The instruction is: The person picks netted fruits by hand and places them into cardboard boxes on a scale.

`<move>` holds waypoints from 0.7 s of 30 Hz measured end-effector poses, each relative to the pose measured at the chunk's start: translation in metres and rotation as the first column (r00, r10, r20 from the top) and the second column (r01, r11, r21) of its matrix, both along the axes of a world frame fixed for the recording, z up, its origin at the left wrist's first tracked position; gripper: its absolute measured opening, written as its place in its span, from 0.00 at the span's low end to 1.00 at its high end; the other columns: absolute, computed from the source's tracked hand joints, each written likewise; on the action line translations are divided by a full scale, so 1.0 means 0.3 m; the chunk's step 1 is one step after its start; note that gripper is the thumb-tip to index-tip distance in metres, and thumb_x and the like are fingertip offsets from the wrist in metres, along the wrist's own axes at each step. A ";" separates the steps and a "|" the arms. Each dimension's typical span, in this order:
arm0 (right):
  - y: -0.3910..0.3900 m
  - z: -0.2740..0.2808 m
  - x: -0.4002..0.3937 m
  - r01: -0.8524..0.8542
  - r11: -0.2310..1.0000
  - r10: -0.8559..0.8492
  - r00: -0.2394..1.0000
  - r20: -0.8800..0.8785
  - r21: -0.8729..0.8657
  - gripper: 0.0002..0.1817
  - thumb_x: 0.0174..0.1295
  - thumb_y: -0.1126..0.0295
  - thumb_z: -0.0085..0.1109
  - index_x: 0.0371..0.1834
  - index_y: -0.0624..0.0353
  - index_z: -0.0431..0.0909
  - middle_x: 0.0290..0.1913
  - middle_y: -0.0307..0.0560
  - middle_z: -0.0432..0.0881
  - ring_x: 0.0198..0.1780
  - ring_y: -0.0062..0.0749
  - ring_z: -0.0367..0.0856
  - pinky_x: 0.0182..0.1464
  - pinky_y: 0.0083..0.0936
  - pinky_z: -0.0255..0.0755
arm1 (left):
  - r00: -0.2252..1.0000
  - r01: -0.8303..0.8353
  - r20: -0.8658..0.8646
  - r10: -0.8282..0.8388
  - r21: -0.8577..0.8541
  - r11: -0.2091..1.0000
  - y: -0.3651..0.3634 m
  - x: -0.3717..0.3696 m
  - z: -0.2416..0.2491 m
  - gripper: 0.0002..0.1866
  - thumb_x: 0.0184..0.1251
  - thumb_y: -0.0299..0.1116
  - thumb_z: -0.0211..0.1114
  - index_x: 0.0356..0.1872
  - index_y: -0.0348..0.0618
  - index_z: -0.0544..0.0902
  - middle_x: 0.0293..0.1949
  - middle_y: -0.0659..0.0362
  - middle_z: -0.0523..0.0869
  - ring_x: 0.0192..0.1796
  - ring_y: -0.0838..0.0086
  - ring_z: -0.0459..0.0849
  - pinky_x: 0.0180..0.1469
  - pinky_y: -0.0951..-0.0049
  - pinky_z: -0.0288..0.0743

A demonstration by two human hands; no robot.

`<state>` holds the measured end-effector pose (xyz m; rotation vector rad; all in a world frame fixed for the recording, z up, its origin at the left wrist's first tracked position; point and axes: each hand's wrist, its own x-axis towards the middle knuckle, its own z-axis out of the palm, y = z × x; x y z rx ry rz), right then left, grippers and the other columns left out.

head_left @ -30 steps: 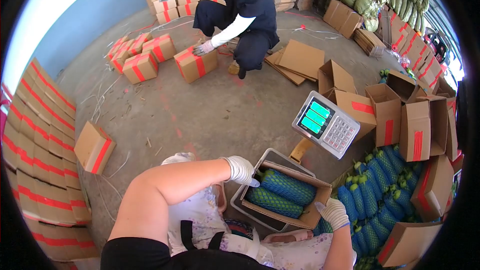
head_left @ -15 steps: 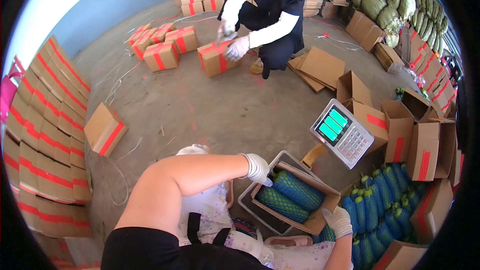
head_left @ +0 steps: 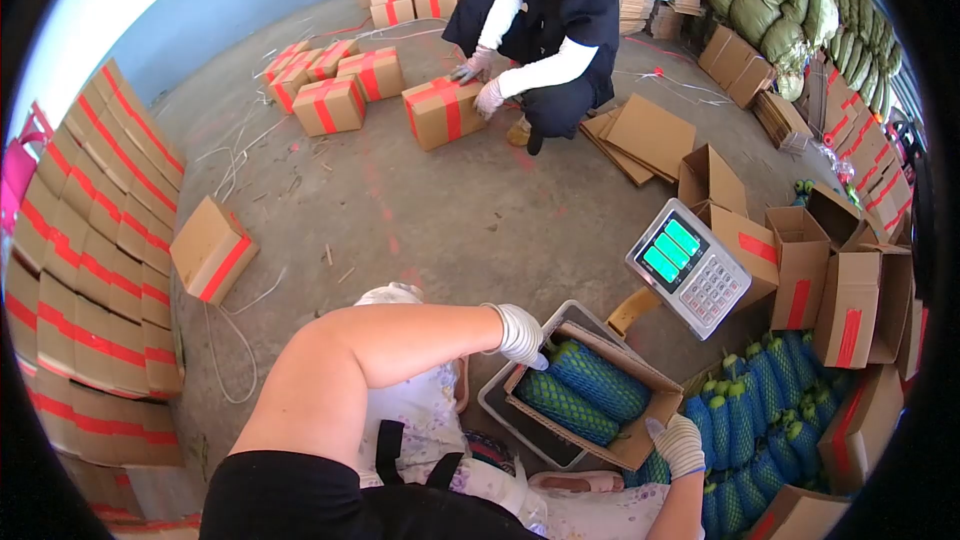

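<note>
An open cardboard box [head_left: 640,451] sits tilted on the dark platform of a scale [head_left: 495,402]. Inside lie long green fruits or vegetables in blue mesh sleeves [head_left: 598,380]; their exact kind I cannot make out. My left hand [head_left: 520,336], in a whitish glove, grips the box at its far left corner. My right hand [head_left: 682,443], in a striped glove, holds the right wall, thumb over the rim. Beyond the box stands the scale's display [head_left: 688,270], lit green, with a keypad. More blue-sleeved produce [head_left: 765,410] lies in rows to the right.
A co-worker [head_left: 555,30] crouches ahead, both gloved hands on a red-taped carton [head_left: 443,120]. Stacked cartons [head_left: 95,270] line the left; a single carton [head_left: 212,252] stands near them. Open boxes [head_left: 845,300] crowd the right, flat cardboard [head_left: 650,135] behind. Loose strapping [head_left: 235,360] lies on the floor.
The co-worker's hands have come down onto the taped carton, and the co-worker's head has moved right. My view has shifted slightly. Both my hands stay on the box.
</note>
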<state>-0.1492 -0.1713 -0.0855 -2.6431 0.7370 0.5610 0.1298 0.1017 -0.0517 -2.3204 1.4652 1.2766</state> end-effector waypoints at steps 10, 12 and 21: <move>-0.004 -0.003 0.004 0.013 1.000 -0.013 1.000 -0.027 0.012 0.22 0.63 0.52 0.58 0.47 0.60 0.82 0.43 0.64 0.85 0.49 0.59 0.82 0.50 0.46 0.75 | 1.000 -0.005 -0.014 0.005 -0.020 1.000 0.004 0.000 -0.008 0.35 0.68 0.65 0.52 0.46 0.38 0.87 0.44 0.42 0.87 0.51 0.45 0.84 0.55 0.53 0.75; 0.004 0.008 0.009 0.016 1.000 -0.016 0.999 -0.032 0.005 0.22 0.63 0.52 0.58 0.48 0.60 0.82 0.43 0.64 0.85 0.49 0.59 0.82 0.50 0.46 0.75 | 1.000 -0.011 -0.019 0.010 -0.025 1.000 0.013 0.017 -0.004 0.35 0.68 0.64 0.52 0.46 0.39 0.87 0.45 0.41 0.87 0.51 0.46 0.84 0.55 0.53 0.75; -0.041 -0.070 -0.027 0.043 0.995 -0.050 0.995 0.092 0.086 0.22 0.63 0.52 0.60 0.46 0.60 0.82 0.42 0.63 0.85 0.47 0.60 0.83 0.48 0.47 0.75 | 0.542 -0.348 0.331 0.772 -0.748 0.565 0.684 0.750 0.291 0.20 0.70 0.45 0.55 0.38 0.38 0.87 0.38 0.43 0.87 0.42 0.51 0.86 0.48 0.54 0.77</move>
